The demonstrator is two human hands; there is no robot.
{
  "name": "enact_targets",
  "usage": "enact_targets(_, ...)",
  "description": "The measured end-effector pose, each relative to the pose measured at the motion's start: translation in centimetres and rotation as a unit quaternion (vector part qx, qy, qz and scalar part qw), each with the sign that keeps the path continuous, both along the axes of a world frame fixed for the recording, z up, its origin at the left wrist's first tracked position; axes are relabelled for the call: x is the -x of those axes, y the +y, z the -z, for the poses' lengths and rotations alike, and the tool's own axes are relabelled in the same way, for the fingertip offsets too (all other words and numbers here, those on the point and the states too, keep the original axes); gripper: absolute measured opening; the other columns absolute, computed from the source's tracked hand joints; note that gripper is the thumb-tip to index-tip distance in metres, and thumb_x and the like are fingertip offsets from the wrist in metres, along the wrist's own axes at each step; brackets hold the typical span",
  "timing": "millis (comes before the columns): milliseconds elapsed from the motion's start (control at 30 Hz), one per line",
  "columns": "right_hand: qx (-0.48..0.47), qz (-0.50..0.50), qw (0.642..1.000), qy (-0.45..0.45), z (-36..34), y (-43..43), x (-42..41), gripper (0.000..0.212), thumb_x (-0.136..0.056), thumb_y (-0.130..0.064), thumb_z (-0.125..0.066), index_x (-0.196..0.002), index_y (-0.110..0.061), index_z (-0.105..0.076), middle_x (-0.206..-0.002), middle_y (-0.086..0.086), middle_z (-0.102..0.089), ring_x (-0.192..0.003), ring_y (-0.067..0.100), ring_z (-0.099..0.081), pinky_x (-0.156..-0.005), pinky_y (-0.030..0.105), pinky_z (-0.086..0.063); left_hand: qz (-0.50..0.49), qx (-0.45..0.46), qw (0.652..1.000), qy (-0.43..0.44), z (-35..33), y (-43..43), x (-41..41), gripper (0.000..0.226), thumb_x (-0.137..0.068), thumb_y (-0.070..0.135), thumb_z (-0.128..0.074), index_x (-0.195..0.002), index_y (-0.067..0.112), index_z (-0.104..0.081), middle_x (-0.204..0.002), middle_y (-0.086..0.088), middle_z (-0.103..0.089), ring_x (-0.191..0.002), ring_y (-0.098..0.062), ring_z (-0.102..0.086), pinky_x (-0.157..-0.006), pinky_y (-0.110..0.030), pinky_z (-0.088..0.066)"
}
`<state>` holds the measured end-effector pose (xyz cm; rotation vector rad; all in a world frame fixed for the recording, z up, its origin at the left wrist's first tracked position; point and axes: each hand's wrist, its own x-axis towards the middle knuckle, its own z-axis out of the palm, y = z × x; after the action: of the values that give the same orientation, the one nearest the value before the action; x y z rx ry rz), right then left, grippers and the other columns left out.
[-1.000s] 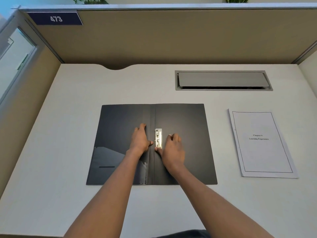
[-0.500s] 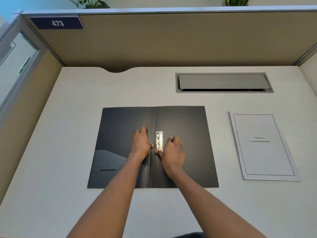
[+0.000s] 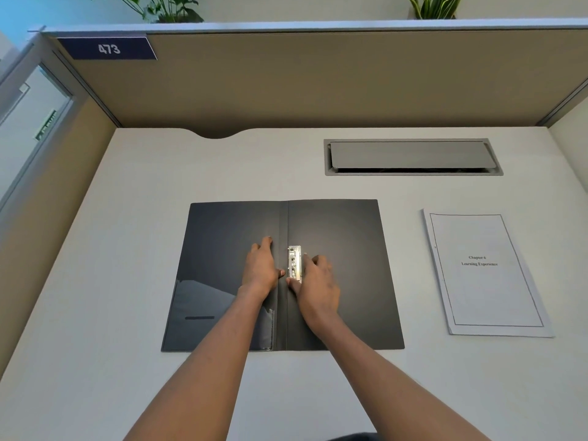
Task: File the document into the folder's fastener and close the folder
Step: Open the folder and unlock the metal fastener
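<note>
A black folder (image 3: 343, 230) lies open and flat in the middle of the desk. Its small metal fastener (image 3: 294, 262) sits just right of the spine. My left hand (image 3: 260, 269) rests flat on the left cover, thumb touching the spine. My right hand (image 3: 318, 283) lies on the right cover with its thumb and forefinger at the fastener's lower end and right edge. The white document (image 3: 483, 275), titled "Chapter 6 Learning Experience", lies on the desk to the right of the folder, apart from both hands.
A grey cable hatch (image 3: 412, 155) is set into the white desk (image 3: 127, 377) behind the folder. Beige partition walls (image 3: 318, 84) enclose the desk at the back and sides, with a "473" label (image 3: 108, 48) at the top left. Plants stand above the partition.
Both hands stay on the folder at the fastener; the right forefinger has reached up along the fastener's right edge. The view has tilted slightly.
</note>
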<state>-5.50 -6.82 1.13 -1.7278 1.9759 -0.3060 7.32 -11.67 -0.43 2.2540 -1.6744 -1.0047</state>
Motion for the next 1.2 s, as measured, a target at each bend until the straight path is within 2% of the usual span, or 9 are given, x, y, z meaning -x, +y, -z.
enact_targets(100, 0.038, -0.037, 0.997, -0.062, -0.4, 0.0, -0.4, 0.025, -0.099, -0.025, -0.062, -0.122, -0.018, -0.065, -0.112, 0.002, -0.062, -0.102, 0.021, -0.060, -0.081, 0.039, -0.055, 0.005, 0.001, 1.000, -0.002, 0.0, 0.0, -0.1, 0.078, -0.082, 0.016, -0.086, -0.146, 0.012, -0.042, -0.133, -0.017, -0.051, -0.123, -0.036, -0.057, -0.104, -0.042, -0.048)
enact_targets(167, 0.051, -0.057, 0.993, -0.089, -0.3, -0.5, -0.6, 0.015, -0.099, -0.014, -0.057, -0.103, -0.011, -0.070, -0.100, 0.004, -0.063, -0.089, 0.024, -0.062, -0.074, 0.041, -0.054, 0.006, 0.002, 1.000, -0.002, 0.1, 0.0, -0.1, 0.077, -0.083, 0.017, -0.085, -0.146, 0.012, -0.042, -0.134, -0.018, -0.051, -0.123, -0.036, -0.057, -0.105, -0.043, -0.048)
enact_targets(233, 0.063, -0.057, 0.988, -0.128, -0.1, -1.4, -0.4, 0.014, -0.095, -0.006, -0.058, -0.091, -0.003, -0.071, -0.091, 0.007, -0.064, -0.081, 0.024, -0.062, -0.072, 0.041, -0.053, 0.007, 0.002, 1.000, -0.004, 0.2, 0.0, -0.1, 0.076, -0.083, 0.017, -0.085, -0.146, 0.012, -0.042, -0.134, -0.018, -0.051, -0.123, -0.037, -0.057, -0.105, -0.043, -0.048)
enact_targets(367, 0.090, -0.050, 0.975, -0.196, 0.3, -3.4, 0.3, 0.010, -0.093, -0.007, -0.069, -0.096, -0.003, -0.078, -0.091, 0.010, -0.071, -0.081, 0.023, -0.067, -0.076, 0.033, -0.055, 0.007, 0.006, 1.000, -0.008, 0.4, 0.2, -0.2, 0.080, -0.083, 0.017, -0.085, -0.149, 0.013, -0.040, -0.136, -0.019, -0.051, -0.126, -0.038, -0.056, -0.106, -0.043, -0.047)
enact_targets(500, 0.072, -0.025, 0.970, -0.229, 0.8, -6.1, 0.7, 0.017, -0.092, -0.002, -0.067, -0.104, -0.004, -0.078, -0.097, 0.011, -0.076, -0.088, 0.024, -0.072, -0.085, 0.039, -0.058, 0.008, 0.011, 1.000, -0.010, 0.7, 0.3, -0.2, 0.089, -0.083, 0.017, -0.085, -0.157, 0.014, -0.035, -0.139, -0.018, -0.049, -0.131, -0.037, -0.052, -0.109, -0.042, -0.044)
enact_targets(667, 0.016, -0.038, 0.985, -0.167, 1.0, -10.2, 1.0, 0.017, -0.091, -0.012, -0.066, -0.103, -0.021, -0.074, -0.096, -0.003, -0.077, -0.088, 0.016, -0.070, -0.083, 0.033, -0.057, 0.016, 0.003, 1.000, -0.024, 0.6, 0.2, -0.2, 0.090, -0.086, 0.017, -0.082, -0.160, 0.014, -0.031, -0.137, -0.017, -0.049, -0.130, -0.035, -0.052, -0.108, -0.042, -0.045)
enact_targets(900, -0.040, -0.086, 0.991, -0.092, 1.8, -13.0, 0.4, 0.014, -0.089, -0.010, -0.068, -0.095, -0.018, -0.078, -0.100, 0.001, -0.076, -0.094, 0.022, -0.071, -0.086, 0.037, -0.058, 0.033, -0.007, 0.997, -0.063, 0.5, 0.2, 0.1, 0.090, -0.090, 0.021, -0.079, -0.162, 0.015, -0.025, -0.139, -0.016, -0.050, -0.130, -0.032, -0.052, -0.107, -0.042, -0.047)
enact_targets(1067, -0.052, -0.096, 0.990, -0.094, 2.2, -13.9, 0.5, 0.009, -0.090, -0.012, -0.072, -0.094, -0.015, -0.079, -0.095, 0.003, -0.078, -0.090, 0.021, -0.073, -0.087, 0.039, -0.059, 0.031, 0.009, 0.998, -0.054, 0.3, 0.4, -0.1, 0.093, -0.090, 0.023, -0.079, -0.164, 0.016, -0.022, -0.139, -0.014, -0.050, -0.132, -0.030, -0.050, -0.109, -0.039, -0.045)
enact_targets(1200, -0.054, -0.102, 0.987, -0.112, 1.9, -13.8, 1.1, 0.013, -0.092, -0.016, -0.071, -0.102, -0.016, -0.079, -0.101, 0.002, -0.079, -0.095, 0.020, -0.073, -0.092, 0.039, -0.058, 0.035, 0.027, 0.998, -0.042, 0.0, 0.9, 0.0, 0.079, -0.093, 0.021, -0.075, -0.159, 0.014, -0.032, -0.134, -0.012, -0.055, -0.129, -0.029, -0.052, -0.107, -0.043, -0.049)
